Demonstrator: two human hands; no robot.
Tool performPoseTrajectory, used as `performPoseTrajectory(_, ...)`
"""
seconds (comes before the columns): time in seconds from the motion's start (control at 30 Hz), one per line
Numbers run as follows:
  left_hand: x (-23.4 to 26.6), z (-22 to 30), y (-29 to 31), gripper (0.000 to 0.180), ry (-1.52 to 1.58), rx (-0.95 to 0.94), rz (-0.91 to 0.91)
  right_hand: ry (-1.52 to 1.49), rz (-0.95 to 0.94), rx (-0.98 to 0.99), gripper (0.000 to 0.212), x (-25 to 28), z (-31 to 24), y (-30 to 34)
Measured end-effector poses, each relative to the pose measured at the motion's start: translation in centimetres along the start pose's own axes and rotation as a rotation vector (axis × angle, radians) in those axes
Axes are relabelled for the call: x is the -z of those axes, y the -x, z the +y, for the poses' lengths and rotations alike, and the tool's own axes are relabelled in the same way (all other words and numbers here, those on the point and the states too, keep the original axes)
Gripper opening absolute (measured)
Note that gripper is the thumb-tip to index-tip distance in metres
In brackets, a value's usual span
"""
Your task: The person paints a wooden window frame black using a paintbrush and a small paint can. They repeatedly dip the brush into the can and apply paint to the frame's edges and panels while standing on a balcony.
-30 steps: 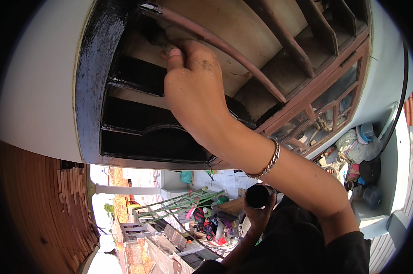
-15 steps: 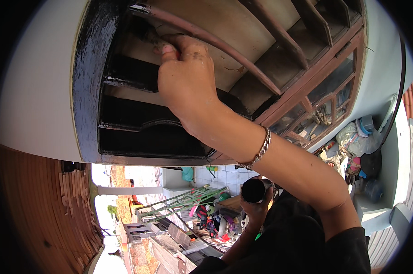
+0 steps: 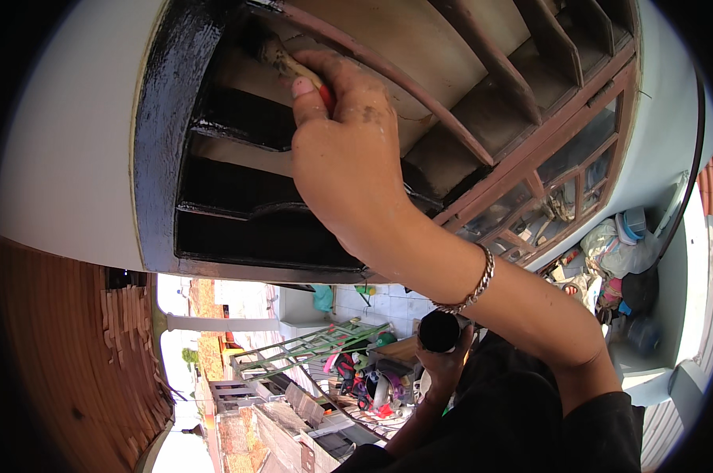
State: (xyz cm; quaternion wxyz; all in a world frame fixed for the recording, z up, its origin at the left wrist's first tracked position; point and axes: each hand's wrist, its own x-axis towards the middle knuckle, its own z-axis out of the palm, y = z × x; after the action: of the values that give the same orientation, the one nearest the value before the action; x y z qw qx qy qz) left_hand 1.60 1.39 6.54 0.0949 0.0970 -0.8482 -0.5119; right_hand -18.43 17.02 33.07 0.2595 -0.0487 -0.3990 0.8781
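My right hand, a chain bracelet on its wrist, grips a paintbrush with a pale handle that is red near its end. The brush's dark bristles reach into the top left corner of a slatted wooden vent, by its black-painted frame; whether they touch wood is hard to make out. Several lower slats are glossy black, while a slat to the right is still brown. Low in the middle, my left hand holds a round can with a black inside.
Right of the vent is a brown paned window. Below stand a green ladder and cluttered goods on the tiled floor. Plastic bags lie at the right, near a hanging black cable. Wooden boards fill the lower left.
My right hand has turned and shifted slightly right, so more of the brush handle shows. The whole view has moved a little. My left hand keeps hold of the can.
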Motion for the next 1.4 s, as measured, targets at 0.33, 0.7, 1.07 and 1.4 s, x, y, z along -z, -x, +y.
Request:
performPoseTrajectory(0.33,-0.2,-0.1,-0.1,0.045,0.045,-0.067,0.001,0.021,0.099,0.161,0.029,-0.1,1.3,-0.2)
performPoseTrajectory(0.7,-0.2,0.7,-1.1,0.051,-0.031,-0.22,-0.073,-0.001,0.058,0.095,0.027,1.2,0.9,1.2)
performPoseTrajectory(1.07,0.9,0.9,-1.1,0.055,-0.01,-0.332,-0.064,0.048,0.145,0.18,0.028,2.3,0.3,4.0)
performPoseTrajectory(1.4,1.1,1.0,-1.1,0.042,0.038,-0.349,0.003,0.002,0.06,0.397,0.027,2.7,0.8,5.0)
